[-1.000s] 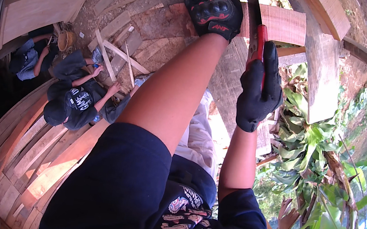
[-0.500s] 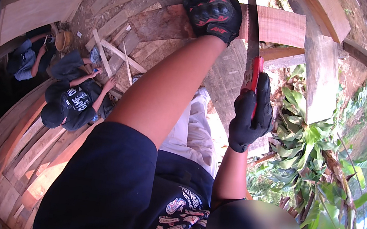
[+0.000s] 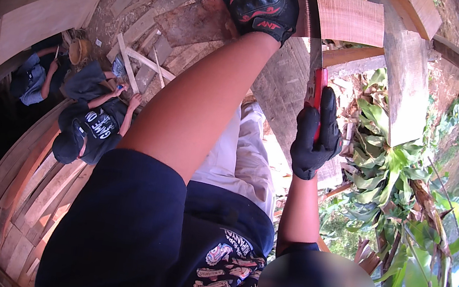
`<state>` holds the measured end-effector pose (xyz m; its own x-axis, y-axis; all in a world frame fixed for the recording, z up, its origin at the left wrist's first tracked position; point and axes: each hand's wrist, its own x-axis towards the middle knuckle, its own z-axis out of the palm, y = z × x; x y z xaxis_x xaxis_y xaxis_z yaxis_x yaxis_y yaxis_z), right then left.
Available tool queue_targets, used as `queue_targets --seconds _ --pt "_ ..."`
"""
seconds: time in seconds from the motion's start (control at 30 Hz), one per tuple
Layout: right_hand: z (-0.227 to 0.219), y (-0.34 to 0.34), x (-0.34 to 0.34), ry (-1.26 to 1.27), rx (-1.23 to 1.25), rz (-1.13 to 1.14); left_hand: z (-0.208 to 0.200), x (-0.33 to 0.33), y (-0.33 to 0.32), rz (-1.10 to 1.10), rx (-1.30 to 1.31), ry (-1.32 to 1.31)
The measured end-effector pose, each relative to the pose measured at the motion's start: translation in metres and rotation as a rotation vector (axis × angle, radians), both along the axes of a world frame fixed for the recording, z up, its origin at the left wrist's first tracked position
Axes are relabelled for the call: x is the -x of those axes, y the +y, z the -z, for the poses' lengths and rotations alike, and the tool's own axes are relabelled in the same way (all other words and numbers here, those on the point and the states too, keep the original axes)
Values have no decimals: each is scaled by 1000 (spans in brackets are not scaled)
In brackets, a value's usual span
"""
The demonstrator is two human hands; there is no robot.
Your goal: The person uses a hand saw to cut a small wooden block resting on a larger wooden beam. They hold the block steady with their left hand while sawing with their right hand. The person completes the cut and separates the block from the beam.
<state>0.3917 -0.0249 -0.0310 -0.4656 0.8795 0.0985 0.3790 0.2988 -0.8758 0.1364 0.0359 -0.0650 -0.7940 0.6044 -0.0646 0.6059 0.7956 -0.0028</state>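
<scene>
My left hand [image 3: 261, 2], in a black glove with red trim, presses down on a reddish-brown wooden board [image 3: 349, 20], its fingers bent over the far edge. My right hand [image 3: 317, 137], also gloved in black, is wrapped round the red handle of a handsaw [image 3: 320, 86]. The saw's long dark blade lies across the board just right of my left hand, pointing away from me. Its far end runs out of the picture at the top. The board rests crosswise on weathered planks [image 3: 284, 86].
A thick beam [image 3: 415, 14] and a pale plank [image 3: 404, 92] lie at the right, beside leafy plants [image 3: 397, 161]. To the left, a person in a dark cap [image 3: 91, 127] handles thin wood strips; another person [image 3: 33, 78] sits behind. Stacked sheets [image 3: 50, 1] stand at the far left.
The saw has slid slightly back toward me relative to the board. My left hand stays on the board, and the whole view has shifted a little.
</scene>
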Motion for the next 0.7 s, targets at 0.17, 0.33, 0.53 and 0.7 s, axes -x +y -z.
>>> queue_targets --seconds 0.17,0.33,0.53,0.7 --pt "-6 -2 1 -75 46 10 -4 -3 0 19 -44 10" --pt "-12 7 10 -19 -28 5 10 -1 -3 12 -69 46" --pt "-9 15 7 -24 -53 -17 5 -1 3 -13 14 27" --pt "3 -4 -15 12 116 32 4 -4 1 -18 -18 49"
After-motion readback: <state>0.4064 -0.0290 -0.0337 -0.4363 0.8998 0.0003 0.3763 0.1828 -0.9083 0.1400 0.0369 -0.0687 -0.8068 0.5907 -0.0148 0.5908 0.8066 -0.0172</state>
